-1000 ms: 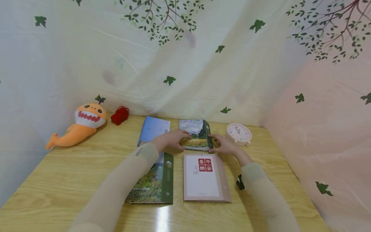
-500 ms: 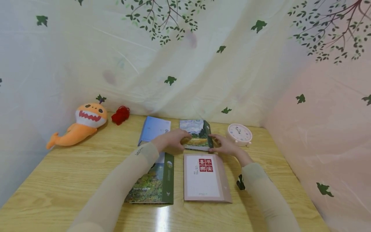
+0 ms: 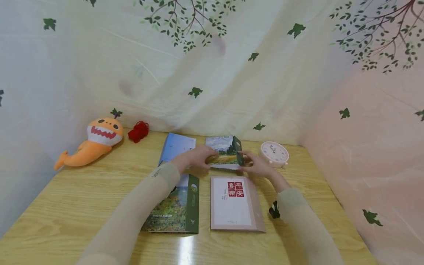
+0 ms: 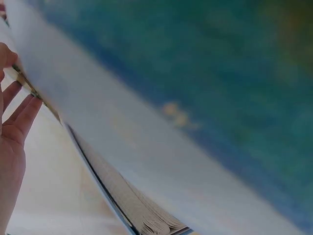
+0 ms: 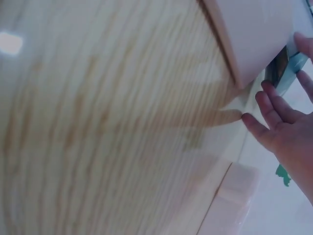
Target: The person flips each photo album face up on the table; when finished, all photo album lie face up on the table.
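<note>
Toward the back of the table lies a photo album (image 3: 225, 150) with a painted landscape cover and a dark green spine. My left hand (image 3: 198, 157) grips its left edge, thumb over the cover. My right hand (image 3: 258, 164) holds the spine side between thumb and fingers. Its white page edges show along the near side. In the left wrist view, the fingers of the left hand (image 4: 18, 122) reach under the album's edge. The right wrist view has the right hand (image 5: 288, 127) at the spine, with the little finger stretched toward the table.
A blue album (image 3: 179, 143) lies left of the held one, partly behind the left arm. In front are a green photo album (image 3: 175, 209) and a pink one (image 3: 232, 202). A pink alarm clock (image 3: 274, 152), orange plush shark (image 3: 96, 141) and red bundle (image 3: 138, 131) sit behind.
The held album has shifted slightly away from the pink one, its near edge now higher in view. Both hands have moved with it and keep their hold.
</note>
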Motion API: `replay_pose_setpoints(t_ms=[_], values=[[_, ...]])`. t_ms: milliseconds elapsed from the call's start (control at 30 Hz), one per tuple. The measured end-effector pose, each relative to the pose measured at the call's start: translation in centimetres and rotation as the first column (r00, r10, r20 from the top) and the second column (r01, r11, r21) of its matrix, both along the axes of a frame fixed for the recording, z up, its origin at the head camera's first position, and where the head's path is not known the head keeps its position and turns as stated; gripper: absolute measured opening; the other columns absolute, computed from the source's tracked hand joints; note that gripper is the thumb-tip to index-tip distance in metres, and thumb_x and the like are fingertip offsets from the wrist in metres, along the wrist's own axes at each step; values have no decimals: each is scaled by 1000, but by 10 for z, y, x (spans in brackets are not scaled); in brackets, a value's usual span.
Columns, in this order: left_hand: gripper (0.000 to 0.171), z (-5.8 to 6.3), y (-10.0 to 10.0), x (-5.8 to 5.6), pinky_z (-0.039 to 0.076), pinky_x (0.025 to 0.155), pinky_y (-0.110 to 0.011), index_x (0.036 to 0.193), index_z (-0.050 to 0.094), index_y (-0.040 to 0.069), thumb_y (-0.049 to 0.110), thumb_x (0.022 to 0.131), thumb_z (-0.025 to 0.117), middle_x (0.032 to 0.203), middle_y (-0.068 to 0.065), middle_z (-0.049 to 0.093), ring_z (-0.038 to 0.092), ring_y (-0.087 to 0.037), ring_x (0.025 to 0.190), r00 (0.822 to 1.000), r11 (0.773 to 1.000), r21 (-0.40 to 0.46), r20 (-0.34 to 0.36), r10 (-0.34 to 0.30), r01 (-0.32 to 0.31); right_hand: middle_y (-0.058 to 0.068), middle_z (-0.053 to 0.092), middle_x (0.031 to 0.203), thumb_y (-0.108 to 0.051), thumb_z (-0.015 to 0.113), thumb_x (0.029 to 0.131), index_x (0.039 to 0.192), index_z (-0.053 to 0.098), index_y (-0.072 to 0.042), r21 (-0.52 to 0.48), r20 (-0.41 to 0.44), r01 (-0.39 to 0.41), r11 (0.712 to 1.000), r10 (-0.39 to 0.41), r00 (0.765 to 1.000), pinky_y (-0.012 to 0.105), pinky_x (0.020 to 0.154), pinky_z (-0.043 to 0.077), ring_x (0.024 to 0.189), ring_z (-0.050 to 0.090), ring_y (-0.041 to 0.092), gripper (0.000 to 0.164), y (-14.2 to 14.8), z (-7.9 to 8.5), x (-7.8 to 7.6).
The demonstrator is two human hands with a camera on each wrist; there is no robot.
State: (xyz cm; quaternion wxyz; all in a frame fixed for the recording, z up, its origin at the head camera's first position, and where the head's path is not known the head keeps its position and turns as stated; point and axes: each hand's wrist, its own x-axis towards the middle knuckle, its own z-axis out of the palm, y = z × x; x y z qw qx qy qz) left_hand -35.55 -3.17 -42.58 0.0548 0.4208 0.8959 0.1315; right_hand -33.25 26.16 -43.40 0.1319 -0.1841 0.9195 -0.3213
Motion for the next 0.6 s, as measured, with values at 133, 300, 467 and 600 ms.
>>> replay_pose_setpoints(t_ms=[133,300,467,600], values=[[54,0,-2,7,46,89,-35,137,48,24,14,85,57,133,0,51,51,-16,112,999,999,-14,44,32,-31,18,50,129,-33,69,85,147,32,-22,3,-41,-15,1000,15,999,50,96,44,117,48,33,72,-2,1,2],[53,0,1,10,43,100,-36,138,47,20,13,87,59,137,-3,47,49,-20,120,1000,1000,-28,21,9,-9,18,50,128,-27,70,84,145,37,-18,-38,-94,-44,998,40,995,55,100,40,120,47,36,69,-6,5,5],[55,1,6,9,41,103,-34,141,44,22,15,90,60,141,-4,43,47,-20,124,999,999,-21,44,30,-29,17,52,127,-24,70,85,143,40,-17,-64,-128,-54,997,45,991,55,100,41,119,48,35,65,-10,8,7],[59,2,6,10,38,106,-38,145,39,23,24,91,63,145,-7,39,42,-24,129,996,999,20,84,38,-40,17,51,129,-25,70,85,142,41,-15,-62,-165,-53,997,42,985,54,98,43,118,49,35,65,-12,12,8]])
